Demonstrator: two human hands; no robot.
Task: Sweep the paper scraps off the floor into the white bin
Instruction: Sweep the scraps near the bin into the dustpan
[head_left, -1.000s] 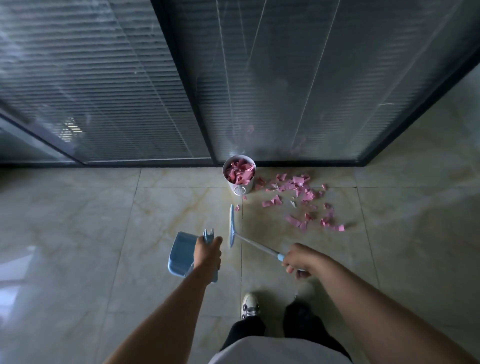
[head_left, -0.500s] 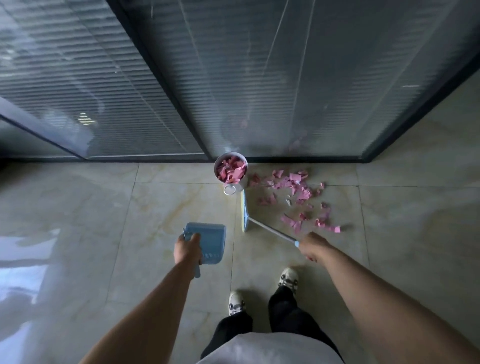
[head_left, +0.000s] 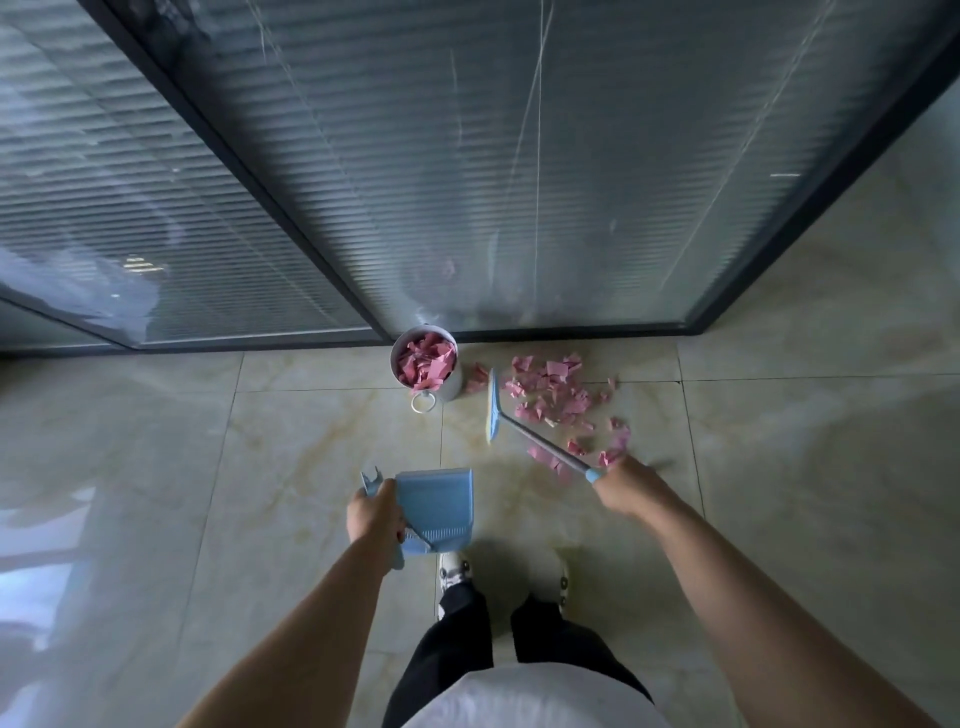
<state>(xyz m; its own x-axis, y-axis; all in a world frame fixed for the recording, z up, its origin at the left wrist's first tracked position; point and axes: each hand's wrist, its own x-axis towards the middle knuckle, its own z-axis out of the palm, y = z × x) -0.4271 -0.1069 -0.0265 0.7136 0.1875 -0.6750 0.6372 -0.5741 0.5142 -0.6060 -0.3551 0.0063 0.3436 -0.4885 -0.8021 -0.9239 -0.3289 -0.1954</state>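
Observation:
Pink paper scraps (head_left: 556, 395) lie scattered on the marble floor to the right of a small white bin (head_left: 453, 387), which holds more pink scraps. My right hand (head_left: 626, 486) grips the handle of a blue broom (head_left: 492, 405); its head stands on the floor between the bin and the scraps. My left hand (head_left: 374, 512) grips the handle of a blue dustpan (head_left: 436, 501), held just above the floor in front of my feet.
A glass wall with blinds and a dark frame (head_left: 519, 332) runs right behind the bin and scraps. My two shoes (head_left: 454, 569) stand below the dustpan. Open tiled floor (head_left: 182, 467) spreads to the left and right.
The broom head has moved up and right toward the scraps, close beside the bin. The dustpan has swung from my left to the centre, its mouth now facing forward.

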